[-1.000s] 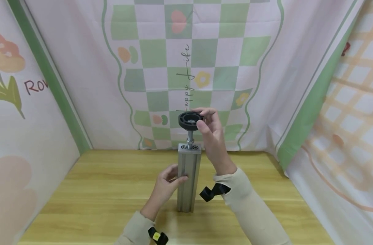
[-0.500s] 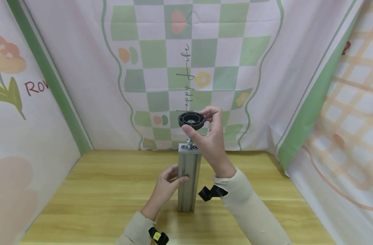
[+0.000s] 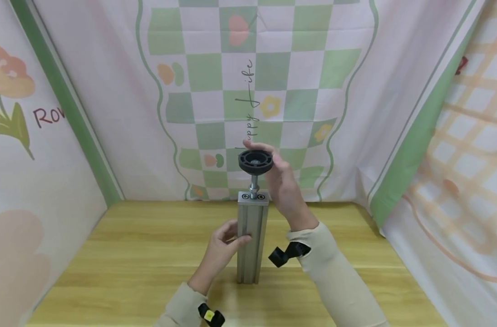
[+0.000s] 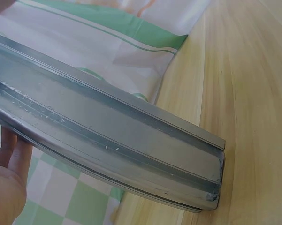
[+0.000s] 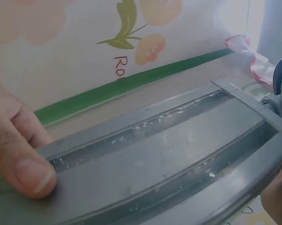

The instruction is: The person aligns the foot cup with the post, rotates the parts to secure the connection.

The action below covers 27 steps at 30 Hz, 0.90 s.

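Note:
A grey aluminium profile (image 3: 248,259) stands upright on the table, its long grooves running down its faces. On its top end plate (image 3: 253,201) a threaded stud (image 3: 254,184) carries a round black levelling foot (image 3: 255,169), hollow side up. My left hand (image 3: 221,249) grips the profile about halfway up, thumb across the near face and fingers behind. That thumb (image 5: 33,176) shows pressed to the metal in the right wrist view. Extended fingers of my right hand (image 3: 287,193) lie along the foot's far right rim; the right thumb is hidden.
The wooden table (image 3: 150,254) reaches back to a green-and-white checked cloth (image 3: 240,100). More printed cloth hangs at left and right. Small pale flecks lie in the profile's grooves (image 5: 178,112).
My right thumb crossed from the foot's right side to its near rim, then left it. The right fingers now reach farther along the far rim. My left hand and the profile stay put.

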Motion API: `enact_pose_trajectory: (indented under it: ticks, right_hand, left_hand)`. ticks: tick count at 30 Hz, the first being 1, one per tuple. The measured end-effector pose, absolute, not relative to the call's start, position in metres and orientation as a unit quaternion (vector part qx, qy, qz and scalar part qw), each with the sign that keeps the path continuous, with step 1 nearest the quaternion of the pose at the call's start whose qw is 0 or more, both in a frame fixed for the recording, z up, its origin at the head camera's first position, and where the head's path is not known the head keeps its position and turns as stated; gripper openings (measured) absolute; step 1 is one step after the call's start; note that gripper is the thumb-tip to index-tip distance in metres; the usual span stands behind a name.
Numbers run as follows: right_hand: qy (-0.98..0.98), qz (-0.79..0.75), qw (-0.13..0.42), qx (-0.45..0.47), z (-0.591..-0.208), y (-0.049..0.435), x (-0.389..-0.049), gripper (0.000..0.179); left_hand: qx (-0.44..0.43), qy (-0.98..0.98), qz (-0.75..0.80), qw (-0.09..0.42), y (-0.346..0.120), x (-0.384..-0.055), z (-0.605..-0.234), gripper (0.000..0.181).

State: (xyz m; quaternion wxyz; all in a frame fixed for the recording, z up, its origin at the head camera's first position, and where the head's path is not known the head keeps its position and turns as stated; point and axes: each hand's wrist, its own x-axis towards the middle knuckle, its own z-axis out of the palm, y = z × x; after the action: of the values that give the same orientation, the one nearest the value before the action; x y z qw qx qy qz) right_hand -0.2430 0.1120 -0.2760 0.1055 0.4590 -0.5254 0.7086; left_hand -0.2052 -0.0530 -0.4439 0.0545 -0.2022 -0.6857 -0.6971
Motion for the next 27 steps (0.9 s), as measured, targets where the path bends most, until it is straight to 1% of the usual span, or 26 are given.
enact_pose_trajectory:
  ticks: [3,8,13,19,23,25,27]
  right_hand:
    - [-0.514,0.72,0.089,0.458,-0.277,0.112,-0.244,0.043]
    - [-0.51,0.733,0.076,0.444,-0.278,0.112,-0.243,0.038]
    - [-0.512,0.741,0.08,0.427,-0.279,0.113,-0.242,0.031]
    - [-0.532,0.725,0.146,0.412,-0.281,0.114,-0.239,0.021]
    - [-0.552,0.715,0.181,0.389,-0.281,0.113,-0.235,0.019]
    - [-0.558,0.711,0.195,0.381,-0.281,0.112,-0.232,0.025]
    - [-0.563,0.701,0.217,0.38,-0.279,0.11,-0.231,0.036]
  left_hand:
    - [-0.203,-0.687,-0.696,0.054,-0.053,-0.205,-0.444,0.039]
    - [-0.204,-0.684,-0.698,0.055,-0.053,-0.204,-0.444,0.038]
    - [-0.202,-0.684,-0.699,0.055,-0.053,-0.204,-0.443,0.039]
    - [-0.199,-0.688,-0.696,0.052,-0.053,-0.204,-0.443,0.04]
    - [-0.197,-0.687,-0.698,0.048,-0.053,-0.204,-0.443,0.04]
    - [-0.196,-0.686,-0.699,0.047,-0.054,-0.203,-0.443,0.04]
    - [-0.197,-0.686,-0.699,0.047,-0.053,-0.203,-0.443,0.04]
